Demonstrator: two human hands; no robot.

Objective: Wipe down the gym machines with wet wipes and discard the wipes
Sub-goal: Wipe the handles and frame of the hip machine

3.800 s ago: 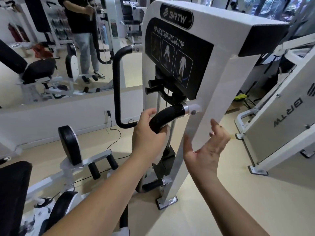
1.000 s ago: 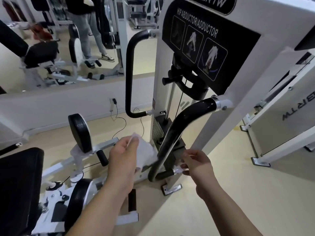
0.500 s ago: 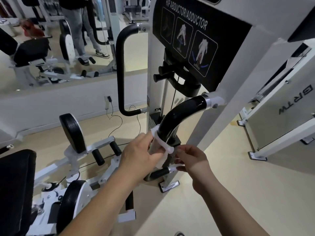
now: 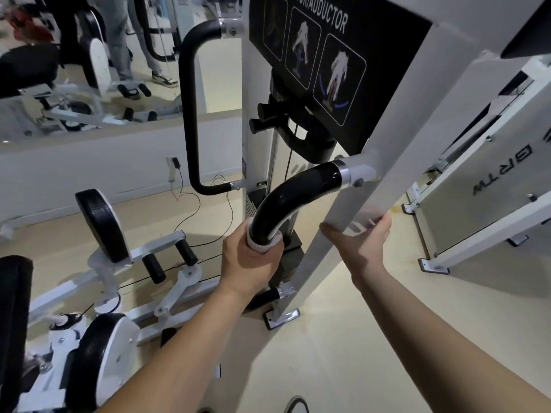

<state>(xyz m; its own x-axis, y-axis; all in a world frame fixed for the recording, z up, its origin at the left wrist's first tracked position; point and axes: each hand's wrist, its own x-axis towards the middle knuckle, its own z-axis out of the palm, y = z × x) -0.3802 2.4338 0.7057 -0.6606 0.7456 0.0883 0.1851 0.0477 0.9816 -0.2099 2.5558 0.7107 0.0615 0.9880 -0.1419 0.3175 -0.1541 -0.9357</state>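
Observation:
A white hip abductor/adductor machine (image 4: 396, 120) fills the middle of the view. Its near black curved handle (image 4: 293, 198) runs down from a chrome collar. My left hand (image 4: 250, 262) is wrapped around the lower part of that handle with a white wet wipe (image 4: 262, 245) pressed between palm and bar; only the wipe's edge shows. My right hand (image 4: 362, 242) rests flat against the machine's slanted white post, fingers spread, holding nothing.
A second black handle (image 4: 189, 114) loops on the machine's far side. Black leg pads (image 4: 100, 225) and white arms stand at the left, a black seat (image 4: 13, 323) at the far left. Another white machine (image 4: 489, 198) is at right. A mirror reflects a standing person (image 4: 125, 40).
My left hand has slid up the near handle with the wipe wrapped around it. My right hand left the wipe and moved up onto the white post.

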